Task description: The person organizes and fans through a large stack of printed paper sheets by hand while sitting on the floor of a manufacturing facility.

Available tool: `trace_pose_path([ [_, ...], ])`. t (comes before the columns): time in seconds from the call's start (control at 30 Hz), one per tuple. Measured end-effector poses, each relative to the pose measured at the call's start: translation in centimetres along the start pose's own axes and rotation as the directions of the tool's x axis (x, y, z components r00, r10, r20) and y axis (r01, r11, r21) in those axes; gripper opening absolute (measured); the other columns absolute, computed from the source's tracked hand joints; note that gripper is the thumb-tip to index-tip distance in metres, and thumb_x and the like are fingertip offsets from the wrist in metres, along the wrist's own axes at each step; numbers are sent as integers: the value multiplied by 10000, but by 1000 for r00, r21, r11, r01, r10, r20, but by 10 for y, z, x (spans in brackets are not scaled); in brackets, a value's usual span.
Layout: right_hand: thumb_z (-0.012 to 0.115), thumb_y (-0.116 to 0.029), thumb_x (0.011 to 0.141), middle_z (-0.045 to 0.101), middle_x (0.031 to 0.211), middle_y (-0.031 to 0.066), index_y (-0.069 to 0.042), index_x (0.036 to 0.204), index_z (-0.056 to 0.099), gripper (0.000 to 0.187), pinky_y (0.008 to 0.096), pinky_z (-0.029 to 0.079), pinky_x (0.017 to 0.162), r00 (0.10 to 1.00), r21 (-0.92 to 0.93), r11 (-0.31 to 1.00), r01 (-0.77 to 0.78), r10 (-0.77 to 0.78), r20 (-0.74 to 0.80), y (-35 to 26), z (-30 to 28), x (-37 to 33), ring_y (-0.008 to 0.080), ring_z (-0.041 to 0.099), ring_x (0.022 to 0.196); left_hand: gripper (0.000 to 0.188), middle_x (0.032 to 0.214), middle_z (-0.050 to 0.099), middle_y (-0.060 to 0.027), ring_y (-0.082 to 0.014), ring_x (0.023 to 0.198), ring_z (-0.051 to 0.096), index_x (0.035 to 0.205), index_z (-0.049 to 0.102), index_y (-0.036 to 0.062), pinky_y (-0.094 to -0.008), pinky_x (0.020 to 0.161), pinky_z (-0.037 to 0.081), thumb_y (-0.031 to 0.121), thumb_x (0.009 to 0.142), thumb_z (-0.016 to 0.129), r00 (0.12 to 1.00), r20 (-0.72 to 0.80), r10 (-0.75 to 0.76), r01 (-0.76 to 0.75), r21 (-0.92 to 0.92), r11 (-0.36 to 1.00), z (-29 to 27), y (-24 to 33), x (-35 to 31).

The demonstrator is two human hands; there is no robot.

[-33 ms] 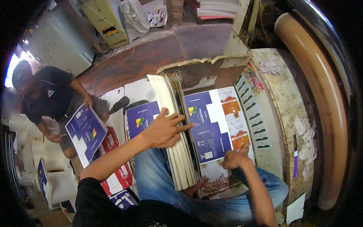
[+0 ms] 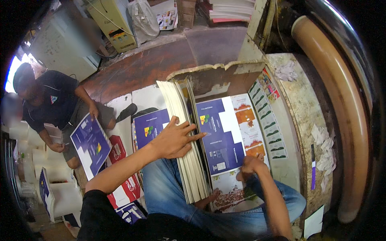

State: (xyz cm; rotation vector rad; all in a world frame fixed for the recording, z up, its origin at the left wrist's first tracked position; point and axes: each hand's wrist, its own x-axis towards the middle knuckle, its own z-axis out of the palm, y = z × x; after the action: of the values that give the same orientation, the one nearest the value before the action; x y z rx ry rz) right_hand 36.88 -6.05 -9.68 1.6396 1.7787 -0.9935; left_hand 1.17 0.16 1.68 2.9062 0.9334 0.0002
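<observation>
A thick stack of sheets (image 2: pixel 194 176) with pale edges stands nearly upright between my legs. My left hand (image 2: pixel 175 139) lies over it, fingers spread across its top edges and steadying it. Right of the stack, a purple and white printed sheet (image 2: pixel 222 136) lies flat on other prints, with white stepped shapes along its right side. At that sheet's near right corner is my right hand (image 2: pixel 252 166), fingers curled; the fingertips are partly hidden. Orange and white prints (image 2: pixel 244 114) show beside and below the sheet. Another purple sheet (image 2: pixel 150 120) lies left of the stack.
On the left a person (image 2: pixel 52 100) sits holding a purple and white sheet (image 2: pixel 91 144). Red and white prints (image 2: pixel 126 186) lie by my left leg. A worn board (image 2: pixel 225 76) and a ledge with crumpled paper (image 2: pixel 323 150) border the far and right sides.
The purple sheet right of the stack has shifted slightly toward me and left, and my right hand has moved a little. The other person's sheet has turned. My left hand stays put.
</observation>
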Motion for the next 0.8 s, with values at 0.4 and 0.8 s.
trace_pose_path([
  [0.4, 886, -270, 636, 393, 1479, 251, 0, 1436, 373, 988, 478, 306, 1187, 600, 623, 686, -376, 692, -400, 58, 111, 95, 386, 374, 1401, 599, 1146, 517, -115, -215, 1114, 525, 1484, 484, 147, -533, 940, 380, 225, 893, 538, 996, -83, -28, 21, -91, 996, 8, -3, -18],
  [0.8, 730, -307, 799, 604, 1272, 217, -33, 1042, 743, 366, 435, 532, 968, 646, 434, 741, -512, 665, -375, 22, 61, 92, 345, 608, 1195, 423, 1480, 435, -180, -256, 1224, 527, 1325, 604, 105, -578, 1015, 347, 224, 924, 540, 986, -156, -56, 30, -165, 986, 14, -4, -27],
])
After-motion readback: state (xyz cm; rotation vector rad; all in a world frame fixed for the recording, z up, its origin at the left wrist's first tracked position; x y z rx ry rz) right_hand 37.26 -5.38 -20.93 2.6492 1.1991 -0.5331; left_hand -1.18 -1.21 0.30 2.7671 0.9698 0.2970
